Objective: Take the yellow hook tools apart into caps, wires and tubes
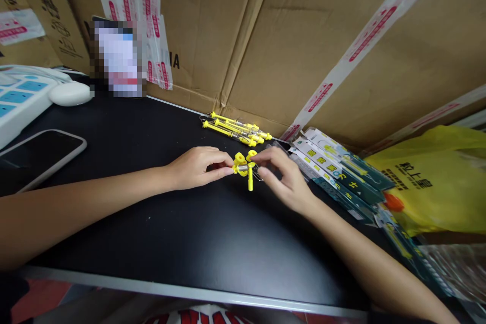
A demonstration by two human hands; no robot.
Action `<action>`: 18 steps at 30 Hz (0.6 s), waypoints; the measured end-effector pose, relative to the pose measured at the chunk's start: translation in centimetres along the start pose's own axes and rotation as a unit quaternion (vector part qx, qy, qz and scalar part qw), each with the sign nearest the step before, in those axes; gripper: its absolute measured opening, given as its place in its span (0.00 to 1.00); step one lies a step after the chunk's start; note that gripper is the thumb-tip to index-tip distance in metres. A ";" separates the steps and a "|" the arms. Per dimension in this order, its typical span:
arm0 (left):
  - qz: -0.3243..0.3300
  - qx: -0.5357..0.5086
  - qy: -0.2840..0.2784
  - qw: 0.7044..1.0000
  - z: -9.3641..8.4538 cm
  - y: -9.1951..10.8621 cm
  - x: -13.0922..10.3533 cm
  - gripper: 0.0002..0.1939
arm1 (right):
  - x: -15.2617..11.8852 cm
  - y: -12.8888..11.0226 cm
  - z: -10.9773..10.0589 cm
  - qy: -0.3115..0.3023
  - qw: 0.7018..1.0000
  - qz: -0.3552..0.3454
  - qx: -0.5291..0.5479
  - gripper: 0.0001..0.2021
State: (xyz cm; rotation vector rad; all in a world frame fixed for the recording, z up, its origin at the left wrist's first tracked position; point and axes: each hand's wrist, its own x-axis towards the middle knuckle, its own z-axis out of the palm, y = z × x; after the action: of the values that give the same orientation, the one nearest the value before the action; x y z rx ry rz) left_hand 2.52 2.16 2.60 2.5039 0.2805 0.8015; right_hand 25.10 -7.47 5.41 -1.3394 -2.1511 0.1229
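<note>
Near the middle of the black table, my left hand (pixel 197 168) pinches the yellow end of a small part with a metal rod (pixel 242 167). My right hand (pixel 284 177) is at the other side of it, thumb and forefinger apart, close to thin wire hooks; whether it touches them is unclear. Several yellow pieces (pixel 240 158) lie around the fingertips, one of them a short upright-looking tube (pixel 250 180). Behind the hands lies a pile of several slim yellow rods with metal hooks (pixel 237 129).
Cardboard boxes (pixel 205 25) stand along the back. At left are a power strip (pixel 23 96), a white oval object (pixel 71 94), a phone (pixel 41 157) and a blurred screen (pixel 117 58). Printed packages (pixel 337 169) and a yellow bag (pixel 429 182) are at right.
</note>
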 end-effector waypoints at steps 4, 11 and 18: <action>-0.079 -0.137 -0.009 0.987 -0.1 1.2 0.3 0.12 | -0.6 -2.2 1.0 -0.038 0.992 0.042 0.111 0.11; -0.189 -0.315 -0.033 0.929 0.5 0.5 0.8 0.12 | -0.9 -1.4 2.1 -0.044 0.974 0.106 0.195 0.08; -0.210 -0.310 -0.055 0.926 0.4 -0.2 0.6 0.11 | -1.0 -1.4 2.5 -0.060 0.966 0.137 0.212 0.11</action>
State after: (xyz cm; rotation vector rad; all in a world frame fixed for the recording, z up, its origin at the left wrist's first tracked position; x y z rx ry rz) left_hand 3.18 2.38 2.51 1.7949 0.4283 0.4712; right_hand 23.02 -8.41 3.49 -1.3850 -1.8760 0.7470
